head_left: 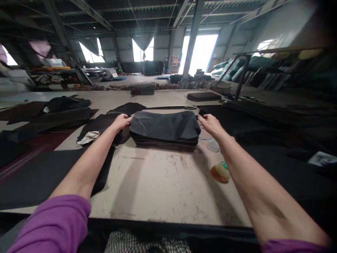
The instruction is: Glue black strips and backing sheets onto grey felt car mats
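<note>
A thick stack of dark grey cut fabric pieces (164, 128) lies on the pale worktable (160, 182) ahead of me. My left hand (121, 121) is closed on the stack's left end. My right hand (210, 124) is closed on its right end. Both arms reach forward, with purple sleeves near the camera. A narrow black strip (168, 107) runs along the table just behind the stack.
Black fabric pieces (65, 116) and a crumpled white cloth (88, 137) lie left. Black cloth (276, 140) covers the right side. A round orange-green object (220, 173) and a pale disc (213, 145) sit by my right forearm. More stacks (203, 96) sit farther back.
</note>
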`<action>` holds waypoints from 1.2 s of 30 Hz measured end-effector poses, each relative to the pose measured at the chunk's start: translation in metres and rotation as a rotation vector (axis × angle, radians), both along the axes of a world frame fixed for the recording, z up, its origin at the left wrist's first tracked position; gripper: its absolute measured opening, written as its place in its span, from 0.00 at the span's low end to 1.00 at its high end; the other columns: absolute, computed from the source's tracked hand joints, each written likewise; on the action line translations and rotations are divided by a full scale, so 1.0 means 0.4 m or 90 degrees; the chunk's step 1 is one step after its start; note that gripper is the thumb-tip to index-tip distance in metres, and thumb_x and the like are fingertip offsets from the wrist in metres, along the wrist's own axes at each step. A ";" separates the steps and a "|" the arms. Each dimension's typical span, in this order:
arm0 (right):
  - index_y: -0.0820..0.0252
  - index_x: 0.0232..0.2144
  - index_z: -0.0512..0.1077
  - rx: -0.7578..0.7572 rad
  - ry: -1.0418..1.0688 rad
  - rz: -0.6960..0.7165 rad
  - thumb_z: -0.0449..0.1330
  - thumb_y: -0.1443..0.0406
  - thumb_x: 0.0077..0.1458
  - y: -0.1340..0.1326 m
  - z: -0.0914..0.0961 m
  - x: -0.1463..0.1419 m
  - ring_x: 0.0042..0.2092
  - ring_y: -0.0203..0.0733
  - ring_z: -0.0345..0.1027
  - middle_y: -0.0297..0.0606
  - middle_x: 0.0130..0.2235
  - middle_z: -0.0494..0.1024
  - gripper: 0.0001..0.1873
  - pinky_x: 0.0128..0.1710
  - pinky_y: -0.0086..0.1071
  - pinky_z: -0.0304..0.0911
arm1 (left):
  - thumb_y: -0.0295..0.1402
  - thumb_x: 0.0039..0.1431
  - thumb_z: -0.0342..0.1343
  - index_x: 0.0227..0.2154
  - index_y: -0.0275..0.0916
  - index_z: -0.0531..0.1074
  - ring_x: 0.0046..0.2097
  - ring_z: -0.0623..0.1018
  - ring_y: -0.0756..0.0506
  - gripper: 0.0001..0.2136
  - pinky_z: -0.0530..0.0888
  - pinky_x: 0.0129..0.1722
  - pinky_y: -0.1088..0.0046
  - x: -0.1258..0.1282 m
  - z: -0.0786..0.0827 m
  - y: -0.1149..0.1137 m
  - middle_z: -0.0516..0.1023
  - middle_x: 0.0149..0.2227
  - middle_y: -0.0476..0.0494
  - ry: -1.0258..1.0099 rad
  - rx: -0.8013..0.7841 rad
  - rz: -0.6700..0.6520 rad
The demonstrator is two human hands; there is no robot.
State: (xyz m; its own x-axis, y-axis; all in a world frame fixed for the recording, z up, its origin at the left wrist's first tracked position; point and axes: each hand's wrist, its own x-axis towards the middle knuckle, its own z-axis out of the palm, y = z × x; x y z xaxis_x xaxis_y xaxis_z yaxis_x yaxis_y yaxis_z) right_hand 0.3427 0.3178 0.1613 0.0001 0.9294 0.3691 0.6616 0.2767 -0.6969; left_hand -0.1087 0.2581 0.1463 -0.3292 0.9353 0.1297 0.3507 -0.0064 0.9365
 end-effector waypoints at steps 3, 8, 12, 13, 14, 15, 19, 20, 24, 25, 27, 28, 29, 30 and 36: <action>0.65 0.54 0.71 -0.006 -0.046 0.001 0.59 0.56 0.59 -0.079 -0.067 0.019 0.44 0.54 0.78 0.52 0.47 0.81 0.25 0.47 0.46 0.71 | 0.41 0.54 0.66 0.50 0.39 0.71 0.42 0.81 0.42 0.22 0.76 0.38 0.66 -0.048 -0.053 -0.081 0.81 0.43 0.38 0.012 -0.022 0.002; 0.55 0.54 0.71 -0.134 -0.010 0.206 0.56 0.48 0.63 -0.332 -0.229 0.041 0.39 0.49 0.79 0.43 0.44 0.82 0.25 0.35 0.36 0.74 | 0.46 0.55 0.64 0.53 0.39 0.70 0.46 0.82 0.41 0.26 0.76 0.42 0.65 -0.161 -0.120 -0.336 0.80 0.48 0.37 0.034 -0.024 0.016; 0.51 0.57 0.70 -0.244 -0.009 0.257 0.55 0.44 0.62 -0.508 -0.369 0.035 0.32 0.45 0.78 0.41 0.42 0.83 0.28 0.30 0.34 0.73 | 0.47 0.58 0.60 0.51 0.40 0.73 0.50 0.80 0.40 0.22 0.74 0.52 0.62 -0.234 -0.179 -0.559 0.81 0.48 0.39 0.271 -0.047 0.080; 0.51 0.57 0.70 -0.253 -0.008 0.256 0.55 0.44 0.62 -0.539 -0.403 0.029 0.31 0.45 0.77 0.40 0.41 0.83 0.29 0.29 0.34 0.73 | 0.46 0.59 0.60 0.51 0.41 0.73 0.51 0.79 0.39 0.21 0.73 0.54 0.62 -0.243 -0.195 -0.608 0.80 0.49 0.39 0.348 -0.071 0.086; 0.51 0.57 0.70 -0.256 -0.007 0.258 0.54 0.44 0.62 -0.564 -0.434 0.020 0.31 0.46 0.77 0.40 0.39 0.83 0.29 0.30 0.35 0.73 | 0.46 0.60 0.59 0.52 0.42 0.73 0.53 0.78 0.39 0.21 0.72 0.56 0.62 -0.248 -0.211 -0.652 0.80 0.51 0.40 0.419 -0.100 0.082; 0.51 0.56 0.71 -0.248 -0.010 0.250 0.54 0.44 0.62 -0.585 -0.463 0.010 0.33 0.47 0.78 0.40 0.38 0.83 0.28 0.31 0.36 0.73 | 0.47 0.60 0.59 0.54 0.42 0.72 0.55 0.76 0.38 0.22 0.70 0.58 0.62 -0.250 -0.226 -0.688 0.78 0.53 0.40 0.480 -0.128 0.074; 0.48 0.48 0.76 -0.154 -0.064 0.174 0.53 0.44 0.61 -0.630 -0.535 -0.021 0.44 0.55 0.79 0.39 0.44 0.83 0.25 0.42 0.43 0.73 | 0.49 0.61 0.58 0.58 0.43 0.69 0.61 0.70 0.35 0.25 0.67 0.61 0.59 -0.247 -0.278 -0.766 0.73 0.60 0.38 0.628 -0.198 0.103; 0.48 0.47 0.77 -0.135 -0.076 0.162 0.52 0.44 0.60 -0.633 -0.542 -0.023 0.45 0.56 0.79 0.39 0.45 0.83 0.24 0.43 0.44 0.73 | 0.50 0.61 0.58 0.58 0.43 0.69 0.61 0.69 0.34 0.26 0.67 0.61 0.59 -0.248 -0.286 -0.771 0.72 0.60 0.37 0.635 -0.208 0.122; 0.49 0.47 0.77 -0.117 -0.083 0.167 0.52 0.44 0.61 -0.632 -0.553 -0.016 0.45 0.56 0.78 0.40 0.46 0.83 0.25 0.44 0.45 0.72 | 0.52 0.62 0.57 0.55 0.41 0.72 0.59 0.71 0.36 0.25 0.68 0.60 0.62 -0.274 -0.300 -0.769 0.74 0.58 0.38 0.603 -0.231 0.143; 0.49 0.47 0.77 -0.116 -0.084 0.169 0.52 0.44 0.61 -0.630 -0.555 -0.014 0.45 0.56 0.78 0.41 0.46 0.83 0.25 0.44 0.45 0.71 | 0.51 0.62 0.56 0.54 0.41 0.72 0.59 0.72 0.37 0.24 0.68 0.60 0.63 -0.282 -0.298 -0.768 0.74 0.58 0.38 0.598 -0.234 0.141; 0.49 0.47 0.77 -0.108 -0.085 0.170 0.52 0.44 0.61 -0.627 -0.560 -0.012 0.46 0.56 0.78 0.41 0.47 0.83 0.25 0.45 0.45 0.71 | 0.51 0.63 0.55 0.53 0.41 0.73 0.58 0.73 0.39 0.23 0.69 0.59 0.65 -0.295 -0.292 -0.768 0.75 0.56 0.39 0.593 -0.242 0.141; 0.50 0.47 0.77 -0.104 -0.084 0.169 0.52 0.44 0.61 -0.626 -0.562 -0.012 0.46 0.56 0.78 0.41 0.47 0.83 0.25 0.45 0.45 0.70 | 0.51 0.63 0.55 0.53 0.41 0.74 0.57 0.74 0.39 0.23 0.69 0.58 0.65 -0.298 -0.288 -0.769 0.76 0.56 0.39 0.592 -0.248 0.144; 0.50 0.47 0.77 -0.103 -0.083 0.168 0.52 0.45 0.61 -0.626 -0.564 -0.013 0.46 0.56 0.78 0.41 0.47 0.83 0.25 0.45 0.45 0.70 | 0.53 0.63 0.54 0.53 0.41 0.73 0.56 0.75 0.38 0.24 0.70 0.58 0.65 -0.299 -0.285 -0.769 0.76 0.56 0.38 0.591 -0.254 0.148; 0.50 0.47 0.77 -0.104 -0.083 0.167 0.52 0.45 0.61 -0.626 -0.565 -0.014 0.46 0.56 0.78 0.41 0.46 0.83 0.24 0.46 0.45 0.70 | 0.54 0.62 0.54 0.54 0.41 0.73 0.56 0.75 0.38 0.26 0.70 0.57 0.64 -0.296 -0.281 -0.768 0.76 0.55 0.38 0.591 -0.261 0.154; 0.50 0.47 0.77 -0.101 -0.080 0.165 0.52 0.46 0.61 -0.629 -0.561 -0.018 0.45 0.55 0.78 0.40 0.45 0.83 0.24 0.46 0.45 0.70 | 0.54 0.57 0.58 0.54 0.41 0.73 0.57 0.74 0.33 0.28 0.71 0.55 0.60 -0.273 -0.266 -0.744 0.76 0.56 0.34 0.599 -0.315 0.191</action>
